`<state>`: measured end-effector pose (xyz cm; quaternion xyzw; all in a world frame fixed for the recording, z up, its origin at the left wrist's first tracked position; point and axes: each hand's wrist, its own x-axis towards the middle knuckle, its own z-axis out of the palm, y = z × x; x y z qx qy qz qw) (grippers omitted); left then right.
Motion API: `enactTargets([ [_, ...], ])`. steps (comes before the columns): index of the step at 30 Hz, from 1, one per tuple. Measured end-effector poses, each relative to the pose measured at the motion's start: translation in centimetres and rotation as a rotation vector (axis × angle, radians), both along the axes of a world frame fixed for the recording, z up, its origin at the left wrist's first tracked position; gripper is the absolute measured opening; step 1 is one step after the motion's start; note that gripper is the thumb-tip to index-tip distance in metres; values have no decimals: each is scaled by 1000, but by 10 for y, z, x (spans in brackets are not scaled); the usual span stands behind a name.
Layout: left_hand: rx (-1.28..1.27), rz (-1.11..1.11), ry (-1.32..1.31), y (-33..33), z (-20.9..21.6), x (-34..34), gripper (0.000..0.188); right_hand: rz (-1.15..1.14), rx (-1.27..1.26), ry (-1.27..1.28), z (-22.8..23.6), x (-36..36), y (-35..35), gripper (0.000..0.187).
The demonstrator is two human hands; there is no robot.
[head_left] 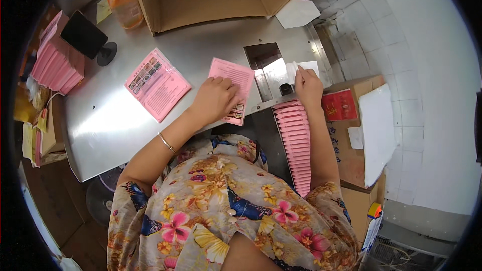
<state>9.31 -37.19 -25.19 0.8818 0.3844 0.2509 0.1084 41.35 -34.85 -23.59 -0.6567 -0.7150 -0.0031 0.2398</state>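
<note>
At the middle of the metal table, my left hand (216, 99) lies over a pink printed packet (244, 78), its fingers bent together on it. The packet reaches the table's near edge; my thumb is mostly hidden. To the right, my right hand (308, 88) pinches a small white piece (291, 73) beside the rectangular opening in the tabletop. What exactly that piece is, I cannot make out. A white sheet (309, 69) lies behind those fingers. Left of my left hand rests another pink packet (158, 84) with small pictures on it.
A row of pink packets (293, 145) stands below the table edge by my right forearm. More pink packets (57, 65) are stacked at far left, near a black phone on a stand (85, 35). An orange-filled bottle (124, 5) and an open cardboard box (206, 5) stand behind.
</note>
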Motion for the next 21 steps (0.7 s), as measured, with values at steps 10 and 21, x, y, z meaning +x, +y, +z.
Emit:
enactTargets([
  [10, -178, -86, -294, -26, 12, -35, 26, 47, 173, -198, 3, 1, 0, 30],
  [21, -168, -81, -299, -28, 4, -37, 35, 68, 148, -165, 5, 4, 6, 25],
])
